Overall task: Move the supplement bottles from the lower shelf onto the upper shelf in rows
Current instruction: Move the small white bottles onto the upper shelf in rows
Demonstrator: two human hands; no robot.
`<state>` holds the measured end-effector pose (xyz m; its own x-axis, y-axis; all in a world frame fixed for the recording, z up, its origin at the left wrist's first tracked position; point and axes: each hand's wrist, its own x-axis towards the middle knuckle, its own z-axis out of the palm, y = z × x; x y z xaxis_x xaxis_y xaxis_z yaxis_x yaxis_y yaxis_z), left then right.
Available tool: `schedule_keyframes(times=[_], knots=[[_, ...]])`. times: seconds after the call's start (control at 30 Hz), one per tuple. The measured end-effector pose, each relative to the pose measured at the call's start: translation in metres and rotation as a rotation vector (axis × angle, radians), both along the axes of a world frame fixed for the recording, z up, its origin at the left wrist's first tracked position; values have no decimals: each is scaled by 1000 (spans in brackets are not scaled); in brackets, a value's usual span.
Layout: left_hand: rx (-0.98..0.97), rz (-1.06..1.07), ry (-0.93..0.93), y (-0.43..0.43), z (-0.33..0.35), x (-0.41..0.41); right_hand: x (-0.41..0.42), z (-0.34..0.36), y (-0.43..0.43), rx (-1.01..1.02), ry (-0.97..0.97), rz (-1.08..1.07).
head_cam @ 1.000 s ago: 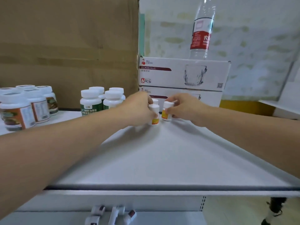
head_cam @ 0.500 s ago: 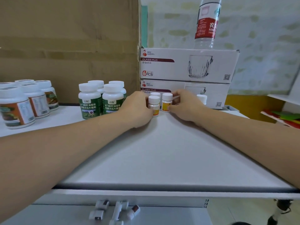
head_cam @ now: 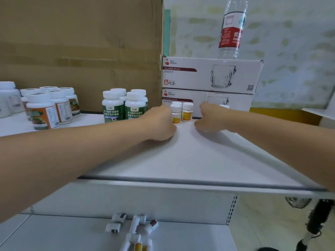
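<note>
two small bottles set down, one nudge from falling

white upper shelf (head_cam: 181, 160) fills the middle of the view, with mug boxes (head_cam: 208, 75) stacked at its far edge, at twelve o'clock. just in front of them stand two small bottles (head_cam: 187, 112) with yellow labels, upright and side by side, and a third bottle (head_cam: 176, 103) stands close behind. the left hand (head_cam: 159, 124) lies at nine o'clock of the pair, against the nearer one. its fingers are hidden behind its own back, so i cannot tell whether it grips. the right hand (head_cam: 210, 118) rests on the shelf at three o'clock, apart from the pair, loosely curled with nothing seen in it. loose bottles (head_cam: 133, 230) lie on their sides on the lower shelf (head_cam: 54, 236) at six o'clock, not yet moved.

the pair looks light and narrow-footed, so a careless pull of the left hand could tip the nearer one. it would likely knock its neighbour or the one behind and spoil the row. the left forearm also passes near the green bottles (head_cam: 113, 107) at ten o'clock, and a wide sweep back could brush them.

half a second ago the right hand was touching the right bottle of the pair. now it has drawn off toward three o'clock, leaving a gap. the left hand has stayed beside the left bottle.
</note>
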<state>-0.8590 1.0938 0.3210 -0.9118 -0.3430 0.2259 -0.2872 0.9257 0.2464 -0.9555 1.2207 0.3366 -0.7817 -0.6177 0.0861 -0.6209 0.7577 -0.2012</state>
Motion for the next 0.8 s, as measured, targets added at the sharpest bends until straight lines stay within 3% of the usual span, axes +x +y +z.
schedule_keyframes(times=[0.17,0.33,0.53,0.8], knots=[[-124,-45,-123,-3,14,57,55,19,36,82,7,73],[-207,-79,-71,-21,24,136,119,16,60,11,13,49],[-133,-133,-18,-49,22,239,205,2,71,-45,3,9],[-143,-218,99,-83,-27,332,291,-56,59,-148,-4,-33]])
